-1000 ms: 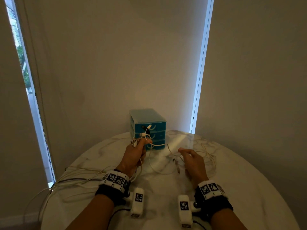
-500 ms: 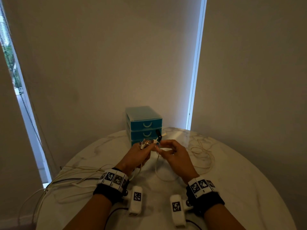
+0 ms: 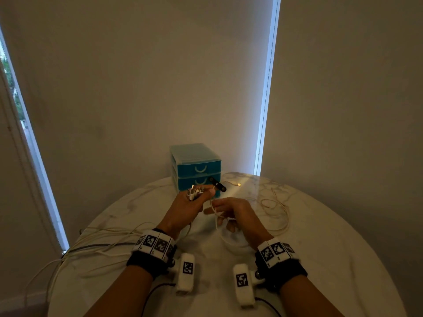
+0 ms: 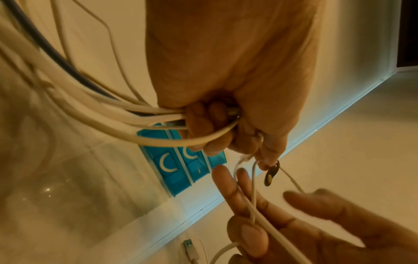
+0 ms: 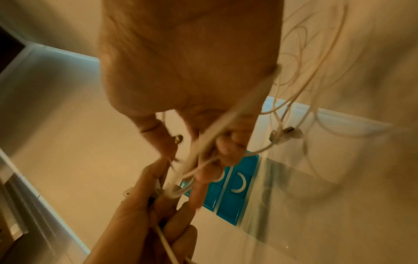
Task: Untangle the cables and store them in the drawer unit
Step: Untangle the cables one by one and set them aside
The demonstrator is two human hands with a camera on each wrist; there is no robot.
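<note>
My left hand (image 3: 193, 201) is raised over the table and grips a bundle of cable ends (image 3: 195, 193), plugs pointing up. In the left wrist view its fingers curl round several white cables (image 4: 126, 116) and one dark one, while thumb and finger pinch a thin white cable (image 4: 253, 180) with a black strap (image 4: 270, 174). That cable runs down to my right hand (image 3: 225, 215), which holds it looped through its curled fingers (image 5: 224, 148). The blue drawer unit (image 3: 196, 168) stands behind the hands, drawers closed.
Thin cables (image 3: 275, 203) lie in loose loops on the right side of the round marble table (image 3: 332, 259), with a loose USB plug (image 3: 238, 184) near the drawers. More cables (image 3: 91, 244) trail off the table's left edge. Walls stand close behind.
A second ago my right hand was apart on the right. It came up to the left hand's plugs, then drew back toward me with the white cable through its fingers.
</note>
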